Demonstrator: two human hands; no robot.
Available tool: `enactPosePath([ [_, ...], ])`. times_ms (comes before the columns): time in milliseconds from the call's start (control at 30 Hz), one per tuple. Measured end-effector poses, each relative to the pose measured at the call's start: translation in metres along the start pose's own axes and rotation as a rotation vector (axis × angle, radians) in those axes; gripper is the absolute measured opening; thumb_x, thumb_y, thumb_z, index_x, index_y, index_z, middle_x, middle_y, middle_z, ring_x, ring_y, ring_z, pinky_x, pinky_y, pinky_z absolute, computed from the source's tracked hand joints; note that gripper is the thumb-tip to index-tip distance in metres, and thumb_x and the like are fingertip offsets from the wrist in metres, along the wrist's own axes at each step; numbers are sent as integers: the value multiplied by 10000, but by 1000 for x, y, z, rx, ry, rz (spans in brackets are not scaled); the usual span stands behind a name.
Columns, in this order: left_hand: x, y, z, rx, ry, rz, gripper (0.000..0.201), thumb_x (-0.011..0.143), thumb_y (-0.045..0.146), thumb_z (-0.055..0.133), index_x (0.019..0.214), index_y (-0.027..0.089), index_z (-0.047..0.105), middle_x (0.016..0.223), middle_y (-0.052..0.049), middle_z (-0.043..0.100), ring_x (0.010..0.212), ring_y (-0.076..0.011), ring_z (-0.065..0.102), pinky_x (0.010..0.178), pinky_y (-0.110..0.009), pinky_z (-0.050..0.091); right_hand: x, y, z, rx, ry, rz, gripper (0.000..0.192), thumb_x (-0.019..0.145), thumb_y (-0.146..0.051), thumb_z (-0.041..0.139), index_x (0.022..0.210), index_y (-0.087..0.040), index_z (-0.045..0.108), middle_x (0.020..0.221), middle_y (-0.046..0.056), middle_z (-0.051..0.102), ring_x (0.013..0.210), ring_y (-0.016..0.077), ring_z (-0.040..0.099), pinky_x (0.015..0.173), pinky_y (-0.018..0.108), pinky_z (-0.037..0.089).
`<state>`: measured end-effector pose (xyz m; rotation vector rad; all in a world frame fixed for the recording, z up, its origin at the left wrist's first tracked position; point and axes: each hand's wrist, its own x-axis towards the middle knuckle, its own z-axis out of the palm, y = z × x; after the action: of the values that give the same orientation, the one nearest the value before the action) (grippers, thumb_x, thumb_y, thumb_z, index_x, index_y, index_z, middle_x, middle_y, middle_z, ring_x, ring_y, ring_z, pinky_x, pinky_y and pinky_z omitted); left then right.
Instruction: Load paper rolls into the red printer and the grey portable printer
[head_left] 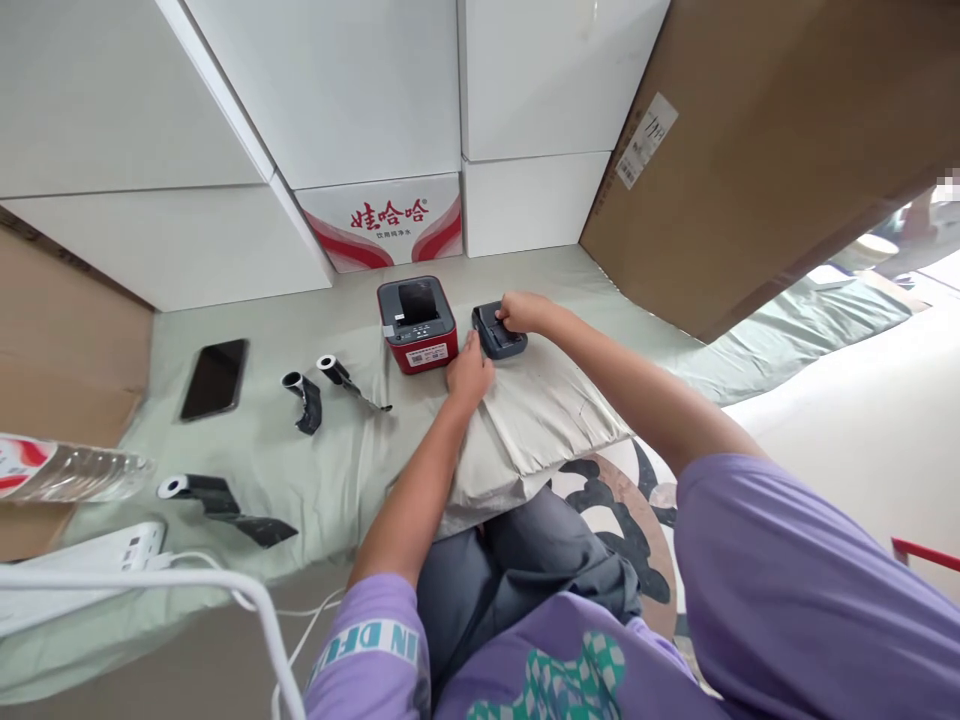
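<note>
While the small dark grey device (499,332) sits at the far edge of the pale cushion (540,415), it is gripped from the top by the right hand (525,312), fingers curled down over its rear end, and it is steadied at its near left corner by the left hand (469,372), whose fingers are bent and pressed against the casing; whether anything else is pinched there cannot be told. The device's long axis is seen running away from the hands, tilted a little to the left, its open face turned up. Just beyond the left hand's knuckles, a red printer (418,325) is set upright, almost touching the grey device. Further out to the left of that hand, two small rolls (328,367) with dark tape trailing are laid on the green sheet (300,470), then a black phone (215,378). Nearer and well to the left, a larger roll (196,490) is unwound beside a white power strip (82,560).
</note>
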<state>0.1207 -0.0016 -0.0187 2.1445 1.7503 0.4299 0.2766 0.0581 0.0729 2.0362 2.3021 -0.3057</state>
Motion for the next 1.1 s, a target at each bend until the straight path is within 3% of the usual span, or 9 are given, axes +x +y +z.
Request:
enactPosePath([
  [200, -1, 1, -2, -4, 17, 10, 693, 946, 211, 476, 1624, 212, 333, 1626, -82, 465, 1357, -224, 601, 1070, -305, 510, 13, 9, -13, 48, -53, -79, 252, 845, -182, 707, 1057, -220, 836, 1071, 112, 807, 986, 279, 730, 783, 323, 505],
  [333, -1, 2, -3, -1, 14, -1, 686, 951, 219, 471, 1623, 213, 336, 1606, -80, 493, 1323, -224, 629, 1065, -313, 514, 36, 8, -23, 25, -39, -74, 468, 805, -218, 799, 1271, -222, 760, 1307, 134, 733, 1176, 305, 694, 939, 349, 525],
  [400, 0, 2, -4, -3, 5, -5, 687, 952, 224, 473, 1626, 218, 333, 1617, -77, 476, 1333, -223, 621, 1069, -314, 511, 47, 4, -27, 54, -150, 4, 640, 789, -256, 841, 1404, -204, 670, 1381, 181, 682, 1182, 325, 698, 966, 392, 537],
  [533, 1, 2, -3, -15, -7, -13, 691, 955, 232, 471, 1630, 215, 323, 1635, -76, 450, 1349, -219, 608, 1066, -307, 510, 58, -1, -31, 113, -396, 112, 864, 751, -361, 892, 1525, -206, 541, 1295, 228, 711, 889, 317, 784, 839, 461, 594],
  [700, 3, 3, 0, -37, -11, -27, 699, 950, 236, 482, 1628, 178, 323, 1597, -96, 504, 1331, -240, 620, 1051, -319, 517, 57, -3, -33, 140, -491, 111, 835, 850, -354, 809, 1590, -239, 441, 1394, 220, 653, 1004, 351, 773, 908, 526, 595],
  [833, 3, 4, 0, -28, -6, -43, 705, 950, 228, 480, 1633, 167, 313, 1577, -117, 525, 1273, -273, 657, 1027, -359, 532, 56, 0, -30, 246, -463, 156, 846, 832, -366, 831, 1582, -258, 457, 1471, 222, 597, 1089, 406, 745, 970, 612, 566],
  [967, 4, 4, 1, -29, 6, -42, 706, 950, 217, 484, 1635, 183, 313, 1565, -114, 540, 1285, -271, 650, 1034, -355, 526, 60, 20, -14, 410, -411, 157, 904, 726, -398, 907, 1537, -276, 525, 1493, 194, 591, 1250, 447, 653, 997, 650, 545],
  [1100, 4, 2, 4, -50, 26, -16, 710, 941, 217, 486, 1632, 190, 321, 1590, -103, 511, 1324, -266, 624, 1053, -358, 519, 52, 47, 21, 746, -207, 45, 928, 692, -391, 916, 1521, -206, 542, 1572, 157, 519, 1429, 376, 521, 1181, 526, 436],
])
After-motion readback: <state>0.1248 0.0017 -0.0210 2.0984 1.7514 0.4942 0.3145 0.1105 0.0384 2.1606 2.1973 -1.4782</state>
